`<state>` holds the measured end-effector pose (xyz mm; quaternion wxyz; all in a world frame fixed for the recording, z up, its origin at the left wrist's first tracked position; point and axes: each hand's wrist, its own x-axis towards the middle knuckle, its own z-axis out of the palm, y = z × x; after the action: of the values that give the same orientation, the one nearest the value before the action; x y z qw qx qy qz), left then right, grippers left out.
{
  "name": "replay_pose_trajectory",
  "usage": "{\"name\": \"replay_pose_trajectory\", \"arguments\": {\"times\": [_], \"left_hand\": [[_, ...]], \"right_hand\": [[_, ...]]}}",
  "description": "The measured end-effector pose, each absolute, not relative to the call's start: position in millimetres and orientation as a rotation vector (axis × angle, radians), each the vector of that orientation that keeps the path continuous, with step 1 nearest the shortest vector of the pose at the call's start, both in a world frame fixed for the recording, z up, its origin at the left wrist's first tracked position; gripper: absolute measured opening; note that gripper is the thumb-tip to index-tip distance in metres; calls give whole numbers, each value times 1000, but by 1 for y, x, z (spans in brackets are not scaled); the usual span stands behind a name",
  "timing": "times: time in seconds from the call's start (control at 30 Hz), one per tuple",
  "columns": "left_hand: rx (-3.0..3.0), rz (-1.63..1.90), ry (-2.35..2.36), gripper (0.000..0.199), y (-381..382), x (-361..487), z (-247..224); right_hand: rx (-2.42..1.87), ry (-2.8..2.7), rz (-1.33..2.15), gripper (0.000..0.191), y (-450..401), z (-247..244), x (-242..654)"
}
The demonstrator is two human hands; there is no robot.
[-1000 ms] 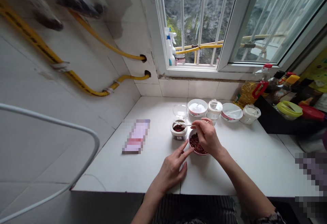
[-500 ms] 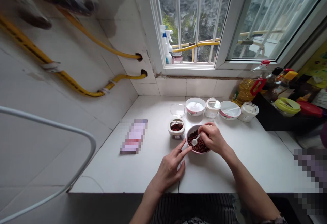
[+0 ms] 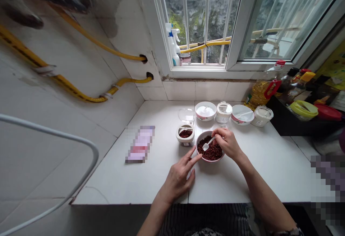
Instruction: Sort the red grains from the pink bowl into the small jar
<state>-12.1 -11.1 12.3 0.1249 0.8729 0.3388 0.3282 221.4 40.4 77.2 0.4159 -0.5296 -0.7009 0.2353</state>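
Observation:
A bowl (image 3: pixel 198 153) holding dark red-brown dried bits stands on the white counter (image 3: pixel 113 182). My right hand (image 3: pixel 225 143) pinches the handle of a small white spoon (image 3: pixel 206 146), whose head is over the bits inside the bowl. With fingers apart, my left hand (image 3: pixel 181 176) touches the bowl's left side with its fingertips and holds nothing. Just left of the bowl is a white-rimmed jar (image 3: pixel 185 142) with similar bits, its clear lid raised behind it.
Behind the bowl stand a bowl of white powder (image 3: pixel 205 111), a lidded jar (image 3: pixel 224 112), a bowl with a white spoon (image 3: pixel 243 115) and another jar (image 3: pixel 262 116). An oil bottle (image 3: pixel 260 92) and a black rack (image 3: pixel 285 121) are at right. A blurred pinkish item (image 3: pixel 140 144) lies left.
My right hand has drawn slightly to the right and up with the spoon. The left hand stays at the bowl's side. The camera view has shifted a little.

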Motion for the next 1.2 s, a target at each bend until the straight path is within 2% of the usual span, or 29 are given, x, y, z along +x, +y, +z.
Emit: {"name": "replay_pose_trajectory", "arguments": {"times": [0.17,0.47,1.2], "left_hand": [[2539,953,981,67,-11,-12,13],[2531,953,977,66,-11,-12,14],[2536,961,969,66,-12,-12,13]], "right_hand": [[-1309,-1905,530,22,41,72,216],[-1301,-1600,890,18,40,81,221],[-1183,-1355,951,18,44,82,210]]}}
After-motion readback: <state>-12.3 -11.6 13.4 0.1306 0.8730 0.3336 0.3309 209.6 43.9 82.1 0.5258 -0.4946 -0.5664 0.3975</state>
